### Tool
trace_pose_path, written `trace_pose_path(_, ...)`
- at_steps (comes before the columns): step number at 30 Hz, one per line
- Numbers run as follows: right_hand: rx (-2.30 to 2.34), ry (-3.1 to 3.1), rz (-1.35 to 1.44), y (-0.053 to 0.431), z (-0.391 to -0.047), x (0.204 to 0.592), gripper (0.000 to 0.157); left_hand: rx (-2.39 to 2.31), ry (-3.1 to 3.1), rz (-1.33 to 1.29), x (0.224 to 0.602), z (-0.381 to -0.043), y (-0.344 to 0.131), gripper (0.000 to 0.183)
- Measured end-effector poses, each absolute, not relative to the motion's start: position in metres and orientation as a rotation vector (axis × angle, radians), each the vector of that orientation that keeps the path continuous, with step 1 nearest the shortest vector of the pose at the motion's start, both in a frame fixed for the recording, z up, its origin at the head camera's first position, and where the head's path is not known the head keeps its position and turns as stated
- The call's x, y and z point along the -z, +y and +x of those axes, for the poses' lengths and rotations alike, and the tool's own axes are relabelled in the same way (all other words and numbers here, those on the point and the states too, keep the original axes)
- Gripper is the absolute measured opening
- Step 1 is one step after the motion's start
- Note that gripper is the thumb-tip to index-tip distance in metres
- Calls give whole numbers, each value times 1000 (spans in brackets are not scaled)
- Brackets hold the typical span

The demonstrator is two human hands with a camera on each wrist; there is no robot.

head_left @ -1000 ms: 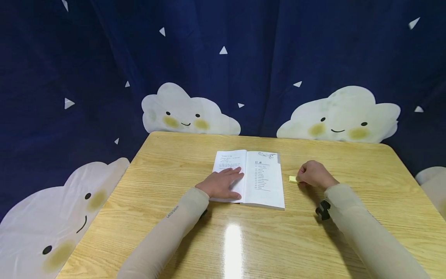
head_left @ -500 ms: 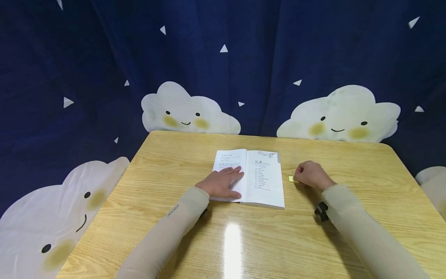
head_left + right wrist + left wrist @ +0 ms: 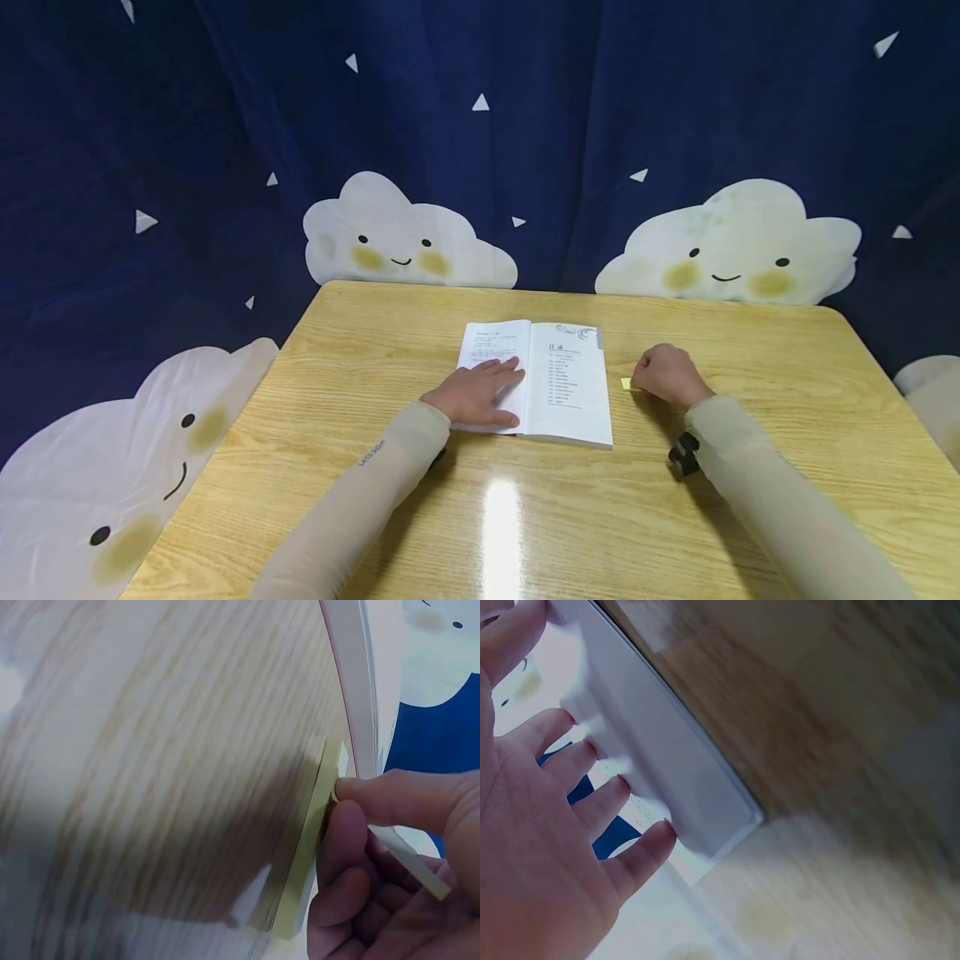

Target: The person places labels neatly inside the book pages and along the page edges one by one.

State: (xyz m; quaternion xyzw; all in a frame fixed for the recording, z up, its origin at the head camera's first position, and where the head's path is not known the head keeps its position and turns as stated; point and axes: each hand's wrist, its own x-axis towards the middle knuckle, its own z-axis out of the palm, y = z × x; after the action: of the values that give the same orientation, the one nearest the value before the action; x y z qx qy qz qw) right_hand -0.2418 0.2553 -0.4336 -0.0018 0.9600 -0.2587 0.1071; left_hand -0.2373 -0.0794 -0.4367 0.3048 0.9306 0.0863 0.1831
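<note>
An open book (image 3: 572,421) lies on the table, with a page of printed lines on the right. My left hand (image 3: 476,394) rests on its left page, fingers straight and spread. In the left wrist view, the fingertips (image 3: 664,829) press along the white paper. To the right of the book lies a small pad of yellow sticky notes (image 3: 304,862). My right hand (image 3: 670,373) is over it, covering most of it in the head view. Its thumb and forefinger pinch a sticky note at the pad's top face, and a pale strip (image 3: 412,862) shows between the curled fingers.
The wooden table (image 3: 375,350) runs out to both sides. Behind it hangs a dark blue curtain (image 3: 555,125) with smiling clouds and white triangles. A bright reflection lies on the tabletop in front of the book.
My right hand has shifted slightly left over the sticky notes and turned, so less of the yellow shows. The left hand and book stay in place.
</note>
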Motion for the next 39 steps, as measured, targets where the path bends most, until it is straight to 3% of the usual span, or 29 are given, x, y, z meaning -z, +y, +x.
trace_pose_path(39, 748, 2677, 43, 257, -247, 422, 13, -233, 2627, 849, 438, -239, -79, 82)
